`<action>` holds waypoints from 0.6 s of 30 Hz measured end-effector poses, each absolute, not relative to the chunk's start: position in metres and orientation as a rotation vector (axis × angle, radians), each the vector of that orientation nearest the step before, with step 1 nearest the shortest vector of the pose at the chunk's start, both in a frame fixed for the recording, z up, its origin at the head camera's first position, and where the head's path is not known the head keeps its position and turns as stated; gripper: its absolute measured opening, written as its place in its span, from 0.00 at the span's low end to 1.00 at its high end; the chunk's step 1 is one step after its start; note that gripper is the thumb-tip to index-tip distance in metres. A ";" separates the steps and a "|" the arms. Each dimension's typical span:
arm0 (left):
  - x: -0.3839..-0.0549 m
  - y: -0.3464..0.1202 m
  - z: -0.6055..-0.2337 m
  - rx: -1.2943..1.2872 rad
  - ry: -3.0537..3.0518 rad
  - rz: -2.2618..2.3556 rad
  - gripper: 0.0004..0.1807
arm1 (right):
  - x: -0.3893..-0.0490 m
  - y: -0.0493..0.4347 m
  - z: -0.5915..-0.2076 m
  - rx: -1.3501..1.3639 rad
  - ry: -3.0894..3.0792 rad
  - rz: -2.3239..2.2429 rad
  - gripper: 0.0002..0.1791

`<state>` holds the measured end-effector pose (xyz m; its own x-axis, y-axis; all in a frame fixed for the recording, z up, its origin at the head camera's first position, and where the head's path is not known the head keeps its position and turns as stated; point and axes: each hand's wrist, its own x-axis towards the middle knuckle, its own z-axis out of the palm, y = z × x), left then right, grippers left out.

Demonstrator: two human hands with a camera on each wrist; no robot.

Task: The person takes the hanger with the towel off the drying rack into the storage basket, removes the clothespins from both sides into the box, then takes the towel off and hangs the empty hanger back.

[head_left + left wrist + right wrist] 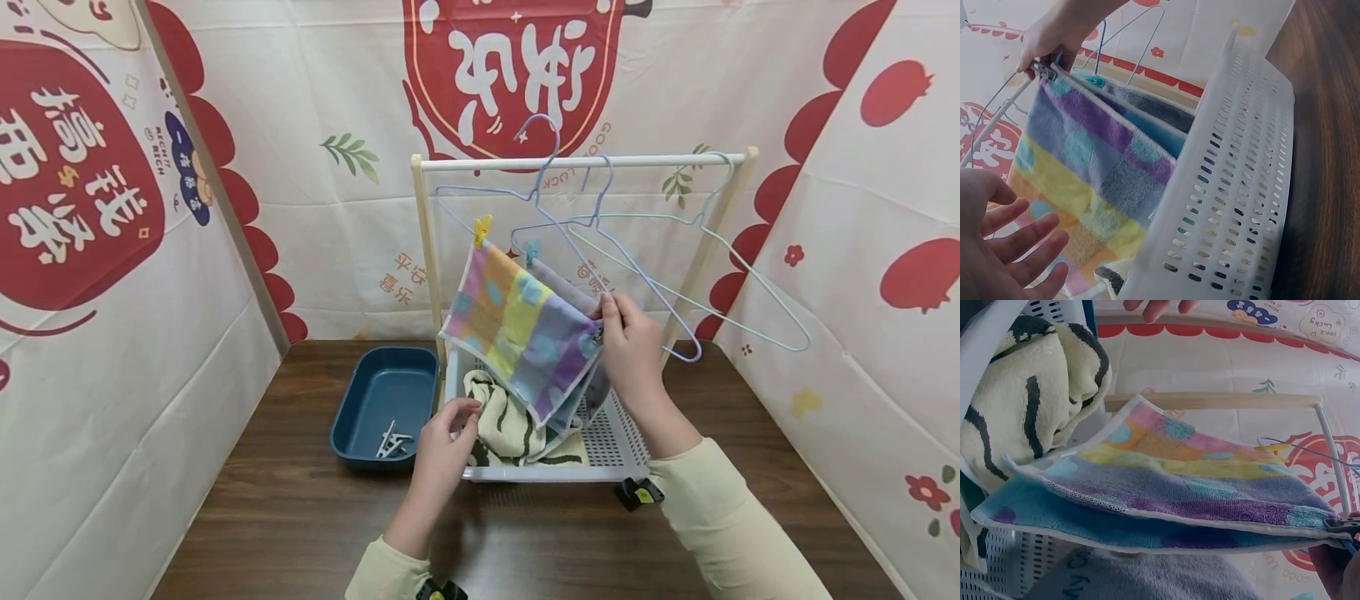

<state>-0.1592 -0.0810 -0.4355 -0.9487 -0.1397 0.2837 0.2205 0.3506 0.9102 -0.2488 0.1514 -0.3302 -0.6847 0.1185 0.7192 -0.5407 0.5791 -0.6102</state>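
Note:
A checked multicolored towel (517, 321) hangs from a blue hanger (536, 200), with a yellow clothespin (482, 231) at its left corner. At the opposite upper corner my right hand (633, 350) pinches a grey clothespin (1044, 70) against the towel and hanger. My left hand (444, 442) is beside the basket's left front, its fingers loosely spread and holding nothing in the left wrist view. Behind the checked towel hangs a grey towel (1147, 575) with a teal clothespin (532, 252). A cream towel with dark stripes (506, 421) lies in the white basket (547, 475).
Left of the basket stands a blue tray (382, 375) holding several grey clothespins (392, 440). A white rod (660, 160) on wooden posts carries the hangers, including a mint green hanger (757, 275) at right. Printed cloth walls surround the brown table (270, 500).

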 end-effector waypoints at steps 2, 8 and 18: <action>-0.159 -0.082 -0.435 -0.074 -2.294 -1.628 0.10 | -0.245 0.154 -0.330 0.345 -2.037 1.123 0.19; -0.157 -0.084 -0.433 -0.078 -2.257 -1.618 0.09 | -0.236 0.166 -0.330 0.377 -1.955 1.082 0.18; -0.155 -0.086 -0.433 -0.069 -2.215 -1.649 0.09 | -0.221 0.190 -0.335 0.380 -1.876 1.006 0.16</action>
<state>-0.1550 -0.0864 -0.4334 -0.9275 -0.1827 0.3260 0.2599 0.3116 0.9140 -0.2212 0.1901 -0.3346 -0.5095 0.1486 0.8476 -0.6236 0.6149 -0.4827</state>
